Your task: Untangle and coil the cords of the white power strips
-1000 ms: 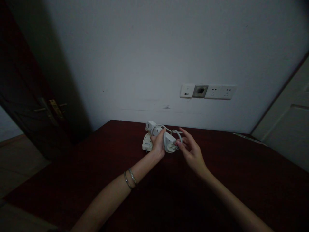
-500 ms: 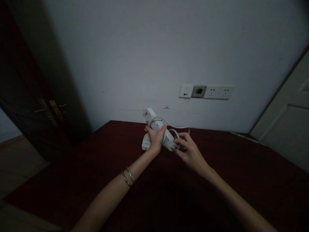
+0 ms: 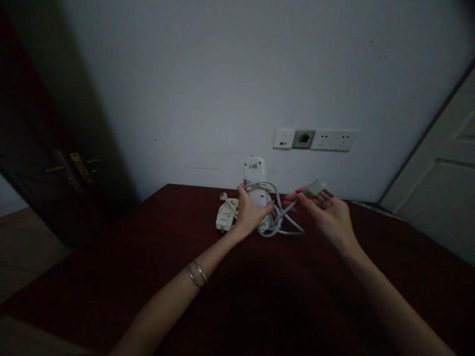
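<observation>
A white power strip (image 3: 255, 170) is gripped around its middle by my left hand (image 3: 250, 212), its back with a barcode label facing me. Loops of its white cable (image 3: 276, 230) hang loosely about the strip and my fingers. To the right, my right hand (image 3: 330, 212) holds the cable's plug end, a pale plug (image 3: 314, 188) that tilts up and right between thumb and fingers. Left of the strip, a second, cream power strip (image 3: 223, 216) lies on the table with its own cord bundled and its small plug (image 3: 223, 197) pointing up.
The dark red table (image 3: 166, 257) reaches to a pale wall (image 3: 208, 99). Wall sockets (image 3: 334, 140) and a grey wall plate (image 3: 303, 139) sit above the table's back edge. A dark door with a brass handle (image 3: 83, 165) stands left, a white door (image 3: 445, 173) right.
My right hand has pulled the plug up and to the right, away from the strip. The strip has turned more upright and shifted right in my left hand, uncovering the cream strip.
</observation>
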Action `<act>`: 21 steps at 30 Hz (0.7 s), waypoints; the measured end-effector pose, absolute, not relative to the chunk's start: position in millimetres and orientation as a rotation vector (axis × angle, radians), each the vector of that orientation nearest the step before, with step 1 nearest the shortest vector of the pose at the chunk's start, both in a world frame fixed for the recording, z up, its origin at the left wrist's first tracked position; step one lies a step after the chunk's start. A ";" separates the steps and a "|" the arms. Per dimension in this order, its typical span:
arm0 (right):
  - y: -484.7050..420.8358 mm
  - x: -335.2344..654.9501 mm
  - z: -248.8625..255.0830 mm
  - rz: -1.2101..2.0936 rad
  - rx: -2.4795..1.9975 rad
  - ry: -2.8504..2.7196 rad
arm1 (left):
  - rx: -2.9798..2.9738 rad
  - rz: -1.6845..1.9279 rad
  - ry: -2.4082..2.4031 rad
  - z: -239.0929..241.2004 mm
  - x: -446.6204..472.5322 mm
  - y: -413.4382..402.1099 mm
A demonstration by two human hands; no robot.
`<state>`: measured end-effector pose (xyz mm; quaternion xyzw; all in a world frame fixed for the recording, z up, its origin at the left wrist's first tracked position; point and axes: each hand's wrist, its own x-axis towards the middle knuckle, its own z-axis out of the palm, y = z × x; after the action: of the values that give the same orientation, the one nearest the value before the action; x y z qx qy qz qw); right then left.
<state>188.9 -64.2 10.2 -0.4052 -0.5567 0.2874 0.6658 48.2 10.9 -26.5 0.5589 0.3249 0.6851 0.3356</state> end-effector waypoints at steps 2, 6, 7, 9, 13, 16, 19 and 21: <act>-65.3 194.2 12.6 0.711 -0.859 -1.245 | 1.447 1.762 0.857 -24.4 48.7 11.1; -67.4 202.8 19.4 0.732 -0.742 -1.211 | 1.422 1.812 0.871 -20.3 45.5 15.0; -68.0 204.0 21.6 0.741 -0.729 -1.177 | 1.411 1.823 0.863 -20.1 45.1 15.3; -68.6 205.4 25.6 0.787 -0.725 -1.105 | 1.427 1.814 0.856 -20.6 45.6 15.0; -66.0 207.9 28.8 0.929 -0.689 -1.059 | 1.647 1.744 0.961 -24.8 49.4 15.3; -58.3 212.3 23.8 0.943 -0.723 -1.063 | 1.776 1.766 1.053 -28.7 48.9 20.0; -47.3 218.4 12.3 0.772 -0.922 -1.176 | 1.835 1.792 1.097 -31.2 45.2 25.1; -40.6 220.9 2.2 0.619 -1.103 -1.321 | 1.880 1.797 1.102 -31.4 42.8 26.7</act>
<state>220.9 -40.6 2.2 -0.4778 -0.5723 0.2683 0.6100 42.8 26.7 -31.4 0.6572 0.3852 0.6283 0.1580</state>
